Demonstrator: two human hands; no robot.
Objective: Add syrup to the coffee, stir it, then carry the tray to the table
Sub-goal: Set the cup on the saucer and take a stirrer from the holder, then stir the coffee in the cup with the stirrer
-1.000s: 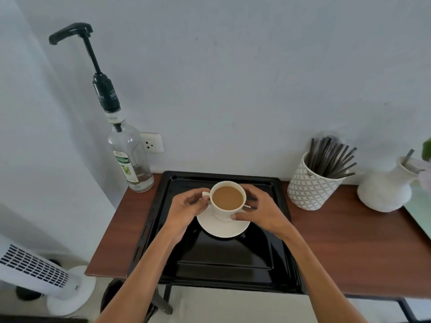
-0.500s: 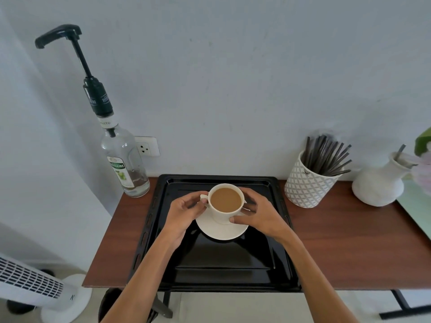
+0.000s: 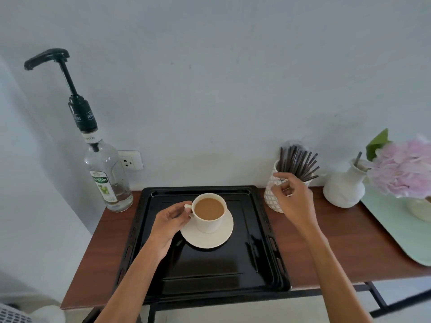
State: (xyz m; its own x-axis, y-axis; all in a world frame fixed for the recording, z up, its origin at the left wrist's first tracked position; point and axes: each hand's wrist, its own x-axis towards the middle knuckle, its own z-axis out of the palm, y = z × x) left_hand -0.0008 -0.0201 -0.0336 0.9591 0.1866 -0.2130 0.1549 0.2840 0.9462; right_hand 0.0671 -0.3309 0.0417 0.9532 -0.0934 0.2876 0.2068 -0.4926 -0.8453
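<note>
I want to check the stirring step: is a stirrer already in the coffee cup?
No. The cup holds only coffee, and the right hand is at the holder of stirrers, apart from the cup.

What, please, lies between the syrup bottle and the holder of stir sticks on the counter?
In the head view, the black tray carrying the coffee cup on its saucer.

Soft, even daylight — faint shadows, wide-angle bending at edges.
</note>
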